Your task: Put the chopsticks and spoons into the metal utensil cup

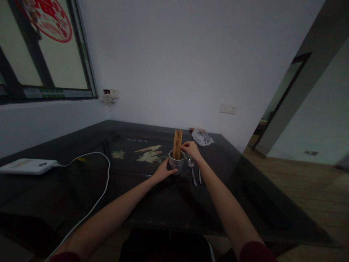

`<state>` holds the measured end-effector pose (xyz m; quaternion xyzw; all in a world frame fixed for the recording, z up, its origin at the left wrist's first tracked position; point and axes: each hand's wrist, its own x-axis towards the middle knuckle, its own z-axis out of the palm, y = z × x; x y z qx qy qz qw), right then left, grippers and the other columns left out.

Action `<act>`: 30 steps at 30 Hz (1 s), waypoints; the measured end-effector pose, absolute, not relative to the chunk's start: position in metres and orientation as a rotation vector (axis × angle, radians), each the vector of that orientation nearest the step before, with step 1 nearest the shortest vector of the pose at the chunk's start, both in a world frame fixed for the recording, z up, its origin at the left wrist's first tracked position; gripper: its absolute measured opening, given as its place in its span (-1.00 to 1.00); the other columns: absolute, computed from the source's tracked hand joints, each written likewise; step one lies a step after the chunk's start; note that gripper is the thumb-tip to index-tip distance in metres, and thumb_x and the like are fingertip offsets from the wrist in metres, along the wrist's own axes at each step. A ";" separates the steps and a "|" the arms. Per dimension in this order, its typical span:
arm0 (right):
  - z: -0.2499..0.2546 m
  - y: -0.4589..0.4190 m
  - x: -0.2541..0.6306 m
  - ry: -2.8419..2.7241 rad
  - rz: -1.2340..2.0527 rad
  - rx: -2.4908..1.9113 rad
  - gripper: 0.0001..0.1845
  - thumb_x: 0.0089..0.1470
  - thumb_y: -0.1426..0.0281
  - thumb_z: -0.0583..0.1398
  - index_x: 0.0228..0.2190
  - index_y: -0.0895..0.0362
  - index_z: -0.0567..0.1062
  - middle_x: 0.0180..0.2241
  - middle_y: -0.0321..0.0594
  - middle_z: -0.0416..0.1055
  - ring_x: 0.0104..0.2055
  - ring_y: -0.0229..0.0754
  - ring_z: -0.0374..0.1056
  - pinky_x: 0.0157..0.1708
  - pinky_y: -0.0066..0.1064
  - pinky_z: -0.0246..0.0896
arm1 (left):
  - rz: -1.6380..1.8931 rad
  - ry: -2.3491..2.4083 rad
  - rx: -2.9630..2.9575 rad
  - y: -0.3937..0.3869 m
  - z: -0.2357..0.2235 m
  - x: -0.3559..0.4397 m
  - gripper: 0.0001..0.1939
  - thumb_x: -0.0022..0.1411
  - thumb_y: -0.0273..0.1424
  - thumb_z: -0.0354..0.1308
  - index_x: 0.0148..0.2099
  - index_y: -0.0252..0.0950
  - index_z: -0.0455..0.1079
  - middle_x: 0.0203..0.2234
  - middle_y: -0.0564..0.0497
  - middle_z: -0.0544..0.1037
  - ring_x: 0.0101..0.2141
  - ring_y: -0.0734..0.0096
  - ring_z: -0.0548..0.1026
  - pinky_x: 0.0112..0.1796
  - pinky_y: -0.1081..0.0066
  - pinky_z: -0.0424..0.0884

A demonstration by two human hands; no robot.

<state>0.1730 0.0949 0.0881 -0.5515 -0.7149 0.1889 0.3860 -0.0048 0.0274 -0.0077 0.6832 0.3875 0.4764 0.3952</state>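
The left hand (163, 171) curls round the cup (176, 165) on the table (169, 203), the right hand (190, 147) bunches its fingers at the chopsticks (177, 142) standing inside, hold unclear, and a sideways tug could tip the cup.

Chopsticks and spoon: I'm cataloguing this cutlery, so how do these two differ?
The chopsticks are yellowish brown; the spoon is silvery. The chopsticks stand bunched upright in the cup, while the spoon lies on the table. The chopsticks are straight sticks; the spoon widens into a bowl. Both are long and slim.
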 end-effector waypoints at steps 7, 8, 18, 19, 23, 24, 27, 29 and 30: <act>0.087 0.087 0.174 -1.815 0.516 -1.375 -0.84 -0.01 0.37 0.23 -0.42 0.21 0.58 -0.45 -0.16 0.55 -0.43 -0.24 0.45 -0.44 -0.53 0.27 | 1.197 1.028 1.729 0.029 -0.011 -0.006 -0.31 -0.08 -0.30 0.35 0.09 -0.33 0.22 0.00 -0.20 0.44 -0.01 0.13 0.42 0.02 0.15 0.30; 0.087 0.085 0.174 -1.804 0.526 -1.366 -0.83 0.01 0.37 0.22 -0.40 0.21 0.57 -0.43 -0.15 0.55 -0.43 -0.24 0.45 -0.44 -0.53 0.27 | 1.197 1.027 1.732 0.029 -0.011 -0.006 -0.31 -0.08 -0.29 0.35 0.10 -0.33 0.22 0.00 -0.20 0.44 -0.01 0.13 0.42 0.02 0.15 0.31; 0.080 0.068 0.183 -1.795 0.578 -1.305 -0.74 0.08 0.45 0.13 -0.19 0.14 0.53 -0.28 -0.18 0.55 -0.29 -0.22 0.47 -0.27 -0.44 0.35 | 1.161 0.989 1.727 0.031 -0.012 -0.008 -0.29 -0.05 -0.25 0.34 0.11 -0.34 0.17 0.04 -0.22 0.41 0.02 0.13 0.40 0.06 0.12 0.27; 0.079 0.067 0.183 -1.801 0.569 -1.305 -0.73 0.08 0.46 0.12 -0.17 0.12 0.53 -0.26 -0.19 0.55 -0.27 -0.21 0.47 -0.24 -0.43 0.35 | 1.158 0.986 1.729 0.031 -0.012 -0.009 -0.28 -0.05 -0.25 0.34 0.12 -0.34 0.16 0.05 -0.23 0.40 0.03 0.13 0.39 0.07 0.12 0.26; 0.074 0.063 0.179 -1.814 0.545 -1.303 -0.66 0.10 0.48 0.09 -0.08 0.13 0.49 -0.20 -0.15 0.54 -0.17 -0.18 0.45 -0.17 -0.39 0.33 | 1.159 0.973 1.720 0.030 -0.010 -0.010 -0.23 -0.04 -0.28 0.33 0.17 -0.34 0.10 0.10 -0.25 0.34 0.09 0.14 0.34 0.12 0.12 0.20; 0.074 0.061 0.178 -1.820 0.544 -1.303 -0.65 0.11 0.48 0.08 -0.06 0.16 0.47 -0.18 -0.12 0.53 -0.16 -0.17 0.45 -0.17 -0.39 0.33 | 1.160 0.972 1.717 0.030 -0.010 -0.010 -0.22 -0.04 -0.29 0.33 0.18 -0.34 0.09 0.10 -0.25 0.34 0.09 0.14 0.33 0.12 0.11 0.19; 0.072 0.056 0.175 -1.825 0.542 -1.292 -0.64 0.13 0.47 0.06 -0.05 0.19 0.46 -0.16 -0.09 0.52 -0.16 -0.17 0.44 -0.16 -0.39 0.32 | 1.149 0.955 1.706 0.029 -0.008 -0.010 -0.23 -0.03 -0.28 0.32 0.17 -0.33 0.09 0.10 -0.24 0.34 0.09 0.14 0.34 0.12 0.10 0.20; 0.072 0.053 0.174 -1.818 0.540 -1.276 -0.65 0.13 0.49 0.04 -0.07 0.17 0.47 -0.17 -0.10 0.52 -0.16 -0.19 0.44 -0.15 -0.40 0.32 | 1.145 0.941 1.710 0.028 -0.007 -0.010 -0.25 -0.02 -0.29 0.31 0.17 -0.33 0.09 0.10 -0.25 0.34 0.08 0.15 0.35 0.12 0.10 0.20; 0.071 0.052 0.173 -1.813 0.536 -1.267 -0.64 0.13 0.50 0.04 -0.07 0.17 0.48 -0.17 -0.11 0.52 -0.16 -0.20 0.44 -0.14 -0.41 0.31 | 1.148 0.942 1.717 0.027 -0.006 -0.010 -0.25 -0.02 -0.29 0.31 0.17 -0.33 0.09 0.10 -0.25 0.33 0.08 0.15 0.35 0.12 0.10 0.20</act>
